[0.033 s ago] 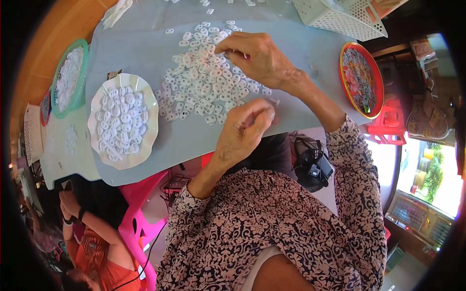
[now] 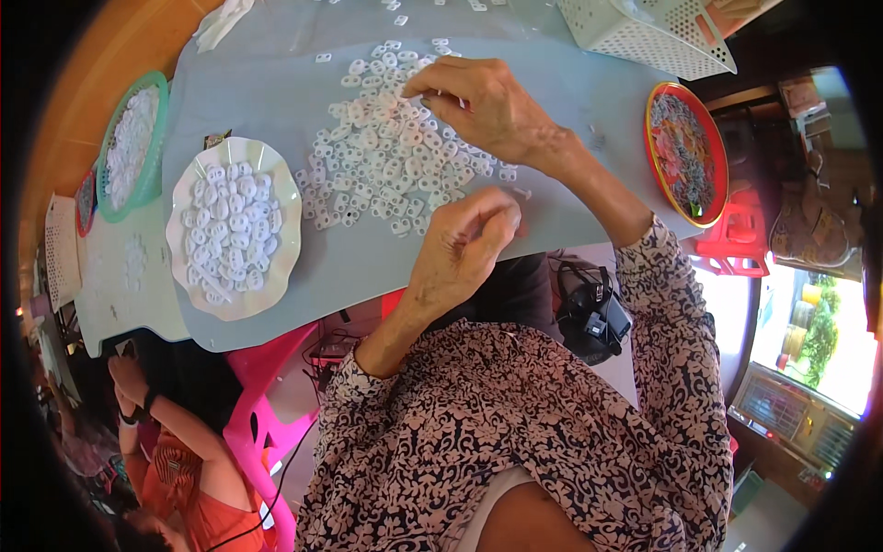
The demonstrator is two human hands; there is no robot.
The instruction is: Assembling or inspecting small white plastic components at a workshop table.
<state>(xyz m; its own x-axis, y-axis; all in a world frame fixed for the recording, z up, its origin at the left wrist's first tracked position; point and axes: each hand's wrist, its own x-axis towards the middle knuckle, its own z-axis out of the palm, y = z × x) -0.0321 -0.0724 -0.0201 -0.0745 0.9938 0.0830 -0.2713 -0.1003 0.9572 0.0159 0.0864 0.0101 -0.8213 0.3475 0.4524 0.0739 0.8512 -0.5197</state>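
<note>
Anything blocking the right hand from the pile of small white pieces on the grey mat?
Nothing visible. The right hand is already on the pile of small white pieces, fingertips among them at its upper part. The left hand sits at the pile's near edge, clear of the right. The white plate lies off to the left.

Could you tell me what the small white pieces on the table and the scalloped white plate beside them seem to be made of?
The small white pieces look like moulded plastic: uniform shapes with holes and a slightly glossy, opaque surface. The scalloped white plate also looks like plastic, or possibly melamine: thin wavy rim with a smooth sheen. The right hand rests on the pile; the left hand pinches something, too small to tell.
</note>
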